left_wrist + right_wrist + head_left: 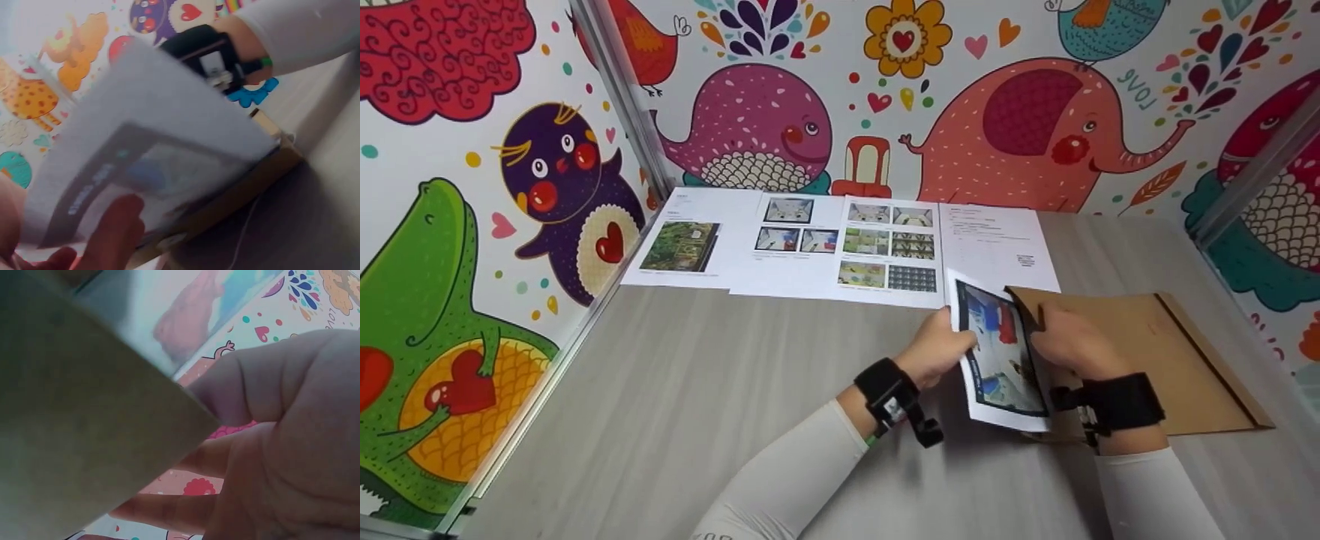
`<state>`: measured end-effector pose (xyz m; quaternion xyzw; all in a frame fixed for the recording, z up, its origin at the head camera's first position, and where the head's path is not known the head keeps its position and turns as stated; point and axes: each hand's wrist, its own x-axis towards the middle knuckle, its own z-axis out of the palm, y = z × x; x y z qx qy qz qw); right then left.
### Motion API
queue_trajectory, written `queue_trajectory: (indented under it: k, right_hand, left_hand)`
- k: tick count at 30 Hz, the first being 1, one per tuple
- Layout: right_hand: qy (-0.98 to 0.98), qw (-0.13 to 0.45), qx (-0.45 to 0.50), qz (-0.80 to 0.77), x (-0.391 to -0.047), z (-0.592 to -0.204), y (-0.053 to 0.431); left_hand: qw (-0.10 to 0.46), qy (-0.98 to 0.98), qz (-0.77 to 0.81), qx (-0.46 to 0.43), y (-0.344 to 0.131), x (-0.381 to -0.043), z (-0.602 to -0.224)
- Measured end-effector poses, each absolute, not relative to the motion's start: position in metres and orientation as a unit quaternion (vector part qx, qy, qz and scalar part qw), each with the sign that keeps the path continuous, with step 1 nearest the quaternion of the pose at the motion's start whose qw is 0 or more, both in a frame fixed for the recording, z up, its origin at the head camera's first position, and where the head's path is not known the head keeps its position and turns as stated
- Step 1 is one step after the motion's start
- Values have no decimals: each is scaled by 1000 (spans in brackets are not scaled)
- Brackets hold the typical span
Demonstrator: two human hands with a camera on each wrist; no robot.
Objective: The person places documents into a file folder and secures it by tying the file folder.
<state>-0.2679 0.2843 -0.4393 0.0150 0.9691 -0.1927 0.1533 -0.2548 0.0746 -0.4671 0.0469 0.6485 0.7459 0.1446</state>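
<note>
My left hand (936,346) grips the left edge of a white paper sheet (969,405) printed with a dark-framed colour photo. In the left wrist view the fingers (115,230) lie across the printed side of that sheet. Tilted up from the table, the sheet stands at the opening of a brown paper envelope (1140,352). My right hand (1076,341) pinches the envelope at its open left end. The right wrist view shows the thumb (225,391) at a corner of the brown paper (101,416), with part of the photo behind it.
A row of printed sheets (787,274), some with photos and one with text, lies along the back of the grey table (660,390). Walls with cartoon animals (1012,150) rise at the back and sides. A metal rail (532,397) runs along the left edge.
</note>
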Motion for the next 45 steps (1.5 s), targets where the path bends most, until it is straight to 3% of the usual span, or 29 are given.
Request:
queue_trajectory:
  k: [9,22,34,45]
  right_hand:
    - [972,152,3,-179,-269,-437,285]
    - [986,66,-9,-153,-260,-428,288]
    - [996,40,-19,-82,-268,-461,267]
    - [991,112,-22,-70,-257,-465,263]
  left_hand:
    - [132,649,747,54,94,-258,-468]
    - [106,749,654,22,84,-269,-481]
    - [155,656,739,2,87,-274,-512]
    - [149,642,752,-24,92,-270,-519]
